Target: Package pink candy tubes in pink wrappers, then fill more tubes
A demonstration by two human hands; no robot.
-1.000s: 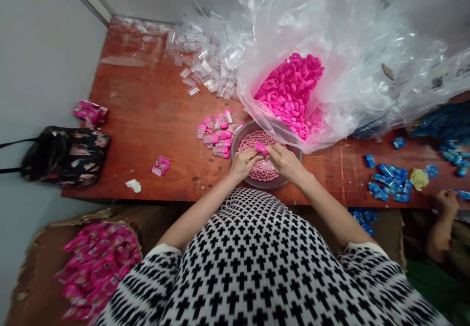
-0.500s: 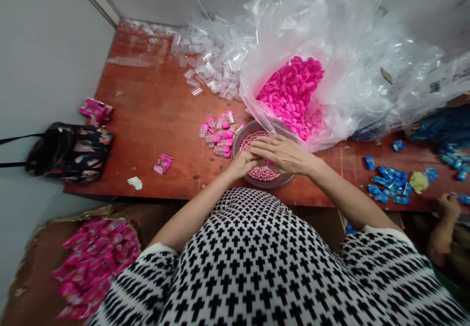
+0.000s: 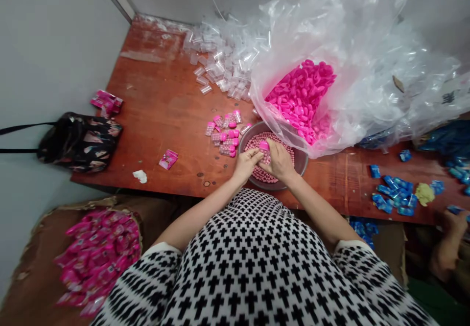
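Note:
Over a grey bowl point(image 3: 303, 163) of small pink balls point(image 3: 270, 178), my two hands meet around a small clear bottle with a pink cap point(image 3: 264, 146). My right hand point(image 3: 279, 162) wraps the bottle from the right, thumb and fingers closed on it. From the left, my left hand point(image 3: 248, 165) pinches at the bottle's side with its fingertips. Pink balls seem to show inside the bottle, partly covered by fingers. Just left of the bowl lies a cluster of similar capped bottles point(image 3: 224, 137) with pink balls inside.
A large plastic bag point(image 3: 286, 20) of pink caps point(image 3: 303, 93) leans behind the bowl. Clear empty tubes point(image 3: 225, 66) are heaped at the back. Pink packets point(image 3: 101, 252) fill a box lower left; a black flowered bag point(image 3: 82, 142) hangs left. Blue packets point(image 3: 398, 191) and another person's hand point(image 3: 453, 228) are at right.
My right hand has turned from lying flat over my left fingers to gripping the bottle, whose pink cap now shows. The whole view has shifted slightly.

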